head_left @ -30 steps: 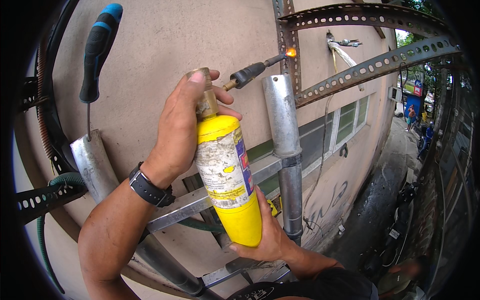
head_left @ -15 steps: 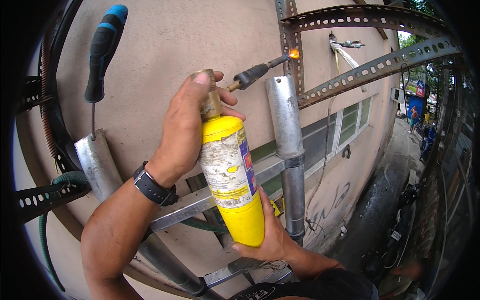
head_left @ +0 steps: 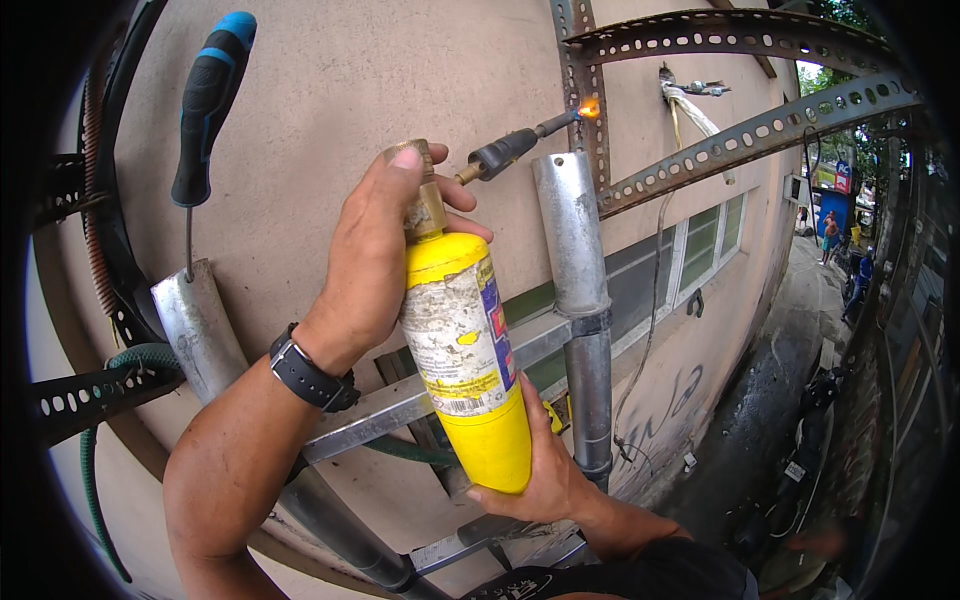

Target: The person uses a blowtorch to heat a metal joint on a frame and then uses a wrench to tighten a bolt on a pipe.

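My left hand [head_left: 375, 235] is wrapped round the brass valve at the top of a yellow gas torch [head_left: 470, 340], its thumb pressed on the knob. The bottom of the cylinder rests in the grip of my right hand [head_left: 545, 460]. From the valve a torch nozzle [head_left: 503, 153] with a black sleeve points up and right. A small orange flame [head_left: 588, 107] burns at its tip, in front of a rusty perforated upright [head_left: 577, 50]. Just below the nozzle stands the open end of a metal pipe [head_left: 571, 230]. The cylinder's worn label is partly peeled.
A blue-and-black screwdriver [head_left: 212, 105] stands with its shaft in another pipe's top [head_left: 200, 320] at left. Perforated metal bars [head_left: 760, 135] jut out at upper right, near wrapped cables [head_left: 695, 110]. A metal rung [head_left: 380, 410] crosses below. People stand in the alley [head_left: 800, 290] far below.
Both hands and the torch hold nearly the same place. The flame at the nozzle tip has changed shape slightly.
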`<move>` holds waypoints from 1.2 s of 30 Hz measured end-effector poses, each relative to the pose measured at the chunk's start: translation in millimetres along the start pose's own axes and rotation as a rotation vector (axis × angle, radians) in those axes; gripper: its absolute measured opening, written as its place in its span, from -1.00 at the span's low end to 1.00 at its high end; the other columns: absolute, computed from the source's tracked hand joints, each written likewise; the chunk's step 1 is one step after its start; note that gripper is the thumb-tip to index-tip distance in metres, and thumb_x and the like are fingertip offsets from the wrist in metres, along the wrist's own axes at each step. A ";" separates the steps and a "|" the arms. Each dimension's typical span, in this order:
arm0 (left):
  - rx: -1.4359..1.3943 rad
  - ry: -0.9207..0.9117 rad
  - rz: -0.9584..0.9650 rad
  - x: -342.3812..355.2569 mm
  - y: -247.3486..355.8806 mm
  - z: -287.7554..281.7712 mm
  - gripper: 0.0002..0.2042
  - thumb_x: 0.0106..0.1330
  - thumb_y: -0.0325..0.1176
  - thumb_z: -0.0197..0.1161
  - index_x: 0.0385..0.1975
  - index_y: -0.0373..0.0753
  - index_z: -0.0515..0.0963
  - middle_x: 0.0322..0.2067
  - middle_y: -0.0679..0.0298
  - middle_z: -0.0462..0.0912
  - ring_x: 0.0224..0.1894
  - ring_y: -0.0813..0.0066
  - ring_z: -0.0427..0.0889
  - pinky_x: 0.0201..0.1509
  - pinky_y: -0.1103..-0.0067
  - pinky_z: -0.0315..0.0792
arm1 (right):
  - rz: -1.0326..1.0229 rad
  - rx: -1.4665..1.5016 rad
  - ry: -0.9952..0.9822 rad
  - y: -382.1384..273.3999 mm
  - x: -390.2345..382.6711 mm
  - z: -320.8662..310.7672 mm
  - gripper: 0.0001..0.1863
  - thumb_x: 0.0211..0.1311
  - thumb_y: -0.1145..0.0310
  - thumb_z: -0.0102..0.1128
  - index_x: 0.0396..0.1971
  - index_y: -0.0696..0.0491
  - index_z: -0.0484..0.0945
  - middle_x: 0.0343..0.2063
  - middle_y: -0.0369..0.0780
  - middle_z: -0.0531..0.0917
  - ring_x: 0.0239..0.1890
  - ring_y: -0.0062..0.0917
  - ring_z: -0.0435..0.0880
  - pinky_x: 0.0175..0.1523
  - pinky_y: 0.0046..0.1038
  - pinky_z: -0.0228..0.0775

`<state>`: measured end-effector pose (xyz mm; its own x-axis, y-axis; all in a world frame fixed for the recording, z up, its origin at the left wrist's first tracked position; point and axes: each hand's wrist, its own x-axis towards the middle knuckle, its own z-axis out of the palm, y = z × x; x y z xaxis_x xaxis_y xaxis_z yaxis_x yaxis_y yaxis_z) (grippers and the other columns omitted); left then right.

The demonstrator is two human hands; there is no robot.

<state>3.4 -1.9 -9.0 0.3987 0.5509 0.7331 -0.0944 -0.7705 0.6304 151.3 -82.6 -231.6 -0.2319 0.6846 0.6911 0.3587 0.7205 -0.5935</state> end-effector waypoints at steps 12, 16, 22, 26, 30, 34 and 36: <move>-0.010 -0.007 0.001 0.2 -1.1 -0.4 -0.35 0.56 0.15 -0.19 0.29 -0.38 0.25 -0.18 0.11 0.60 -0.17 0.27 0.80 -0.18 0.51 0.73 | -0.007 -0.021 -0.012 1.3 0.3 -0.7 0.36 0.14 0.07 0.49 0.50 0.25 -0.50 0.45 0.27 0.02 0.50 0.09 0.15 0.54 -0.02 0.04; -0.013 -0.008 -0.001 0.3 -0.8 -0.8 -0.35 0.56 0.15 -0.18 0.29 -0.38 0.25 -0.18 0.10 0.60 -0.17 0.27 0.80 -0.18 0.51 0.73 | -0.017 0.001 -0.008 3.8 0.5 0.2 0.36 0.14 0.06 0.49 0.50 0.26 -0.49 0.45 0.27 0.02 0.50 0.09 0.16 0.54 -0.03 0.05; -0.015 -0.010 -0.002 0.2 -0.1 -0.6 -0.34 0.55 0.16 -0.17 0.29 -0.39 0.25 -0.18 0.10 0.60 -0.17 0.28 0.80 -0.20 0.51 0.73 | -0.004 0.024 -0.010 2.1 0.1 -0.9 0.36 0.14 0.05 0.49 0.50 0.26 -0.48 0.46 0.26 0.01 0.50 0.08 0.16 0.54 -0.04 0.05; -0.012 -0.008 -0.003 -0.6 1.2 0.6 -0.33 0.55 0.17 -0.17 0.29 -0.39 0.25 -0.18 0.11 0.60 -0.17 0.29 0.80 -0.21 0.52 0.73 | -0.009 0.006 -0.006 1.4 0.2 -1.3 0.36 0.14 0.05 0.49 0.50 0.26 -0.48 0.46 0.26 0.01 0.51 0.08 0.14 0.55 -0.04 0.04; -0.012 0.000 -0.006 -0.9 1.1 1.4 -0.32 0.54 0.18 -0.17 0.29 -0.39 0.25 -0.18 0.12 0.60 -0.17 0.29 0.80 -0.21 0.53 0.72 | -0.003 0.005 -0.014 3.4 -0.2 -0.5 0.36 0.14 0.04 0.49 0.50 0.26 -0.49 0.46 0.25 -0.01 0.52 0.07 0.13 0.55 -0.04 0.03; -0.011 0.000 -0.015 -1.2 2.2 1.5 -0.31 0.54 0.19 -0.16 0.30 -0.39 0.24 -0.18 0.12 0.60 -0.17 0.29 0.80 -0.21 0.53 0.72 | -0.011 -0.006 -0.009 2.8 -0.3 -0.5 0.36 0.14 0.03 0.48 0.50 0.26 -0.49 0.47 0.25 -0.01 0.52 0.07 0.12 0.55 -0.03 0.02; -0.003 -0.001 -0.014 -1.2 2.1 1.4 -0.31 0.54 0.19 -0.16 0.30 -0.38 0.24 -0.18 0.12 0.60 -0.17 0.29 0.80 -0.21 0.52 0.72 | -0.008 -0.010 -0.009 1.8 -0.4 -0.9 0.36 0.14 0.03 0.48 0.51 0.26 -0.49 0.47 0.25 -0.01 0.52 0.07 0.12 0.55 -0.03 0.02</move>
<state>4.0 -4.6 -9.0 0.4006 0.5616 0.7239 -0.0918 -0.7615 0.6416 152.9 -81.7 -232.6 -0.2426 0.6798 0.6921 0.3655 0.7249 -0.5839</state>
